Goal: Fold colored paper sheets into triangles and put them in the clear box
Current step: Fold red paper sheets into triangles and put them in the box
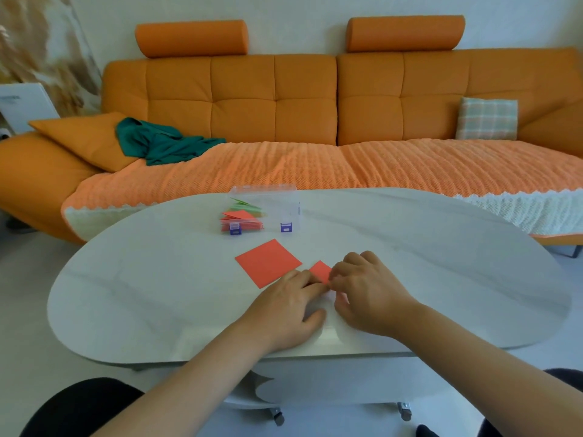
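The red paper (320,270) is getting creased near the table's (157,294) front edge: left hand (284,307) pressing flat-fingered to pin it, right hand (369,294) pinching its fold with curled fingers. Spare red sheet (268,262) is lying just beside, clear box (284,203) sitting toward the far edge.

Only blurred, unreadable print shows, on the white panel (25,105).
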Tool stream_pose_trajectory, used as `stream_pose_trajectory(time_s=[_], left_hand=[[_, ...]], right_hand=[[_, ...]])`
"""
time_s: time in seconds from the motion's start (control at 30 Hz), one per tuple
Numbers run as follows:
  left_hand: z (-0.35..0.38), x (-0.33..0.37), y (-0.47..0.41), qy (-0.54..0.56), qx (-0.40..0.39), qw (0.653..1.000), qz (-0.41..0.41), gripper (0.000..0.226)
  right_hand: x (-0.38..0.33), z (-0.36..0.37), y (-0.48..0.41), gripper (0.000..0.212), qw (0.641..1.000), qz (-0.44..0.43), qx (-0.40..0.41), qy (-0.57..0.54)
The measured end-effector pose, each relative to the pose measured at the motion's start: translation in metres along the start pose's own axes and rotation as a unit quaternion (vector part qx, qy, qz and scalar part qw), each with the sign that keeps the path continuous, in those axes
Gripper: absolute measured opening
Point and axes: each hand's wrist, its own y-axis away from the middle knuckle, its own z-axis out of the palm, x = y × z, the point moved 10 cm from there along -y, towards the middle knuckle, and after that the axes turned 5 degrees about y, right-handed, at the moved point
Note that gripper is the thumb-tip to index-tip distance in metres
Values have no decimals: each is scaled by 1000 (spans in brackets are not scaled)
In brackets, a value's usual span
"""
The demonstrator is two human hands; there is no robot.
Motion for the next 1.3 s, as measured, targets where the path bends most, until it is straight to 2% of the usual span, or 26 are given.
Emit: stream_pose_trajectory(time_s=[0.17,0.57,0.8,0.87,0.93,0.97,1.03,1.13,1.3], left_hand=[[-1,2,2,-18,-1,1000,-3,44],[-23,-19,26,-79,61,993,-70,40],[-22,-27,31,-119,64,986,-100,20],[-30,-33,32,-118,89,982,-114,16],[-39,-32,29,-88,129,984,-86,15],[-42,-25,26,-75,138,986,-55,22],[-36,-10,19,-30,96,995,-27,38],[-17,-7,17,26,36,998,-47,44],[-11,-12,17,-12,8,999,-43,41]], right_hand=[[0,2,12,38,1000,10,-5,2],[9,9,14,44,996,67,-42,-51],[14,14,17,47,992,84,-52,-77],[14,13,18,46,991,86,-47,-93],[12,14,16,43,990,84,-44,-105],[10,15,13,41,989,84,-43,-111],[5,17,8,38,987,87,-39,-126],[-2,19,4,40,985,86,-29,-146],[1,20,5,45,987,83,-47,-127]])
